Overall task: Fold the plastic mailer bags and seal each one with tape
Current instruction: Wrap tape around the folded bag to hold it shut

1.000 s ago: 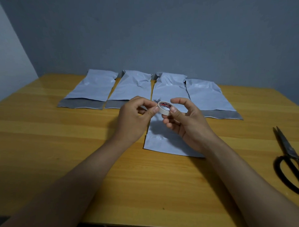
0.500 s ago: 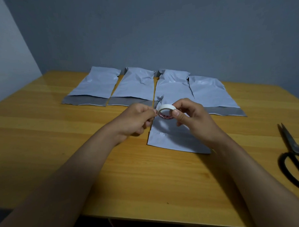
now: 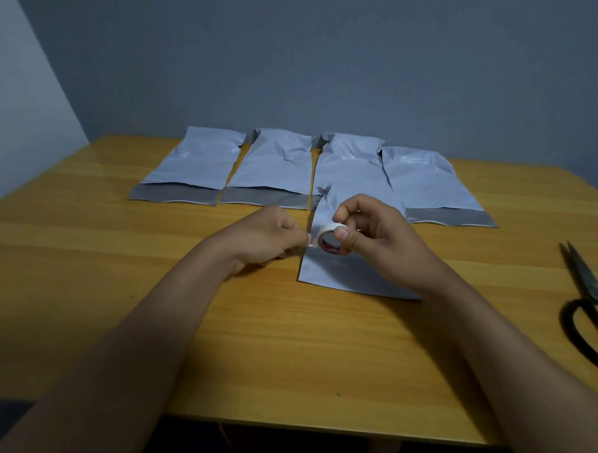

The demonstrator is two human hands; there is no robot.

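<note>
A small white tape roll [image 3: 326,238] is held above a pale mailer bag [image 3: 344,272] lying near the table's middle. My right hand [image 3: 377,236] grips the roll between thumb and fingers. My left hand [image 3: 274,237] pinches the tape's free end at the roll's left side. Several more pale mailer bags with grey flaps lie in a row behind: one at the far left [image 3: 192,169], one beside it [image 3: 271,169], one behind the hands [image 3: 349,162] and one at the right [image 3: 426,183].
Black scissors [image 3: 592,302] lie on the wooden table [image 3: 87,269] at the right edge. A grey wall stands just behind the bags. The table's front edge runs below my forearms.
Both hands have lowered toward the bag with the roll. The roll has turned in my right hand, and my left fingers have closed on the tape's end.
</note>
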